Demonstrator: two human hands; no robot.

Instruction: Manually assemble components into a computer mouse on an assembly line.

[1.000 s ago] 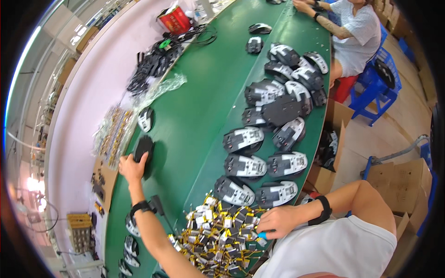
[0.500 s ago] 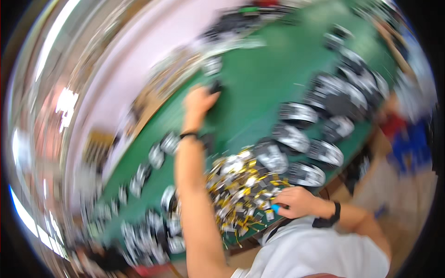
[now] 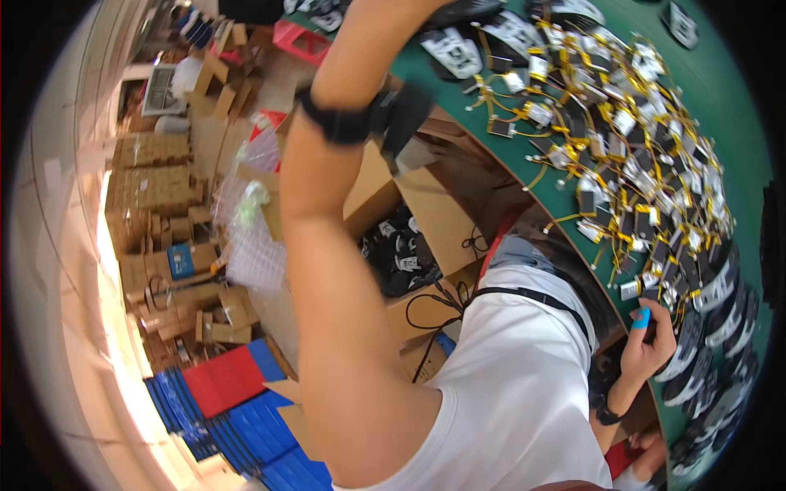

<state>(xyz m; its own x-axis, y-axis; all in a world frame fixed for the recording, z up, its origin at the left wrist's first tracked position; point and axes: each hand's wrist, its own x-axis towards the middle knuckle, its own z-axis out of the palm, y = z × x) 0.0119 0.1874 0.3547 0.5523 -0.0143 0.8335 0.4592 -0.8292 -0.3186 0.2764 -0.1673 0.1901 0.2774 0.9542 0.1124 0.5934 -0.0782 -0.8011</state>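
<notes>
My left arm reaches up to the top edge, a black band at its wrist. The left hand is cut off there, fingers out of sight, beside a dark curved piece; I cannot tell whether it holds that. At the table's near edge, my right hand, blue tape on one finger, has its fingers curled at the lower end of a pile of small silver battery packs with yellow tape and thin wires. Something dark shows between those fingers. Black-and-white curved shells lie beside the pile, with more shells near my right hand.
Below the green table, an open cardboard box holds black-and-white pieces. Blue crates, a red crate, stacked cartons and clear plastic wrap stand on the left. A black cable loops near my waist.
The view has swung round, bringing boxes and crates on the left into sight. My left hand was over the table with a dark piece; now it is at the top edge. My right hand stays by the pile.
</notes>
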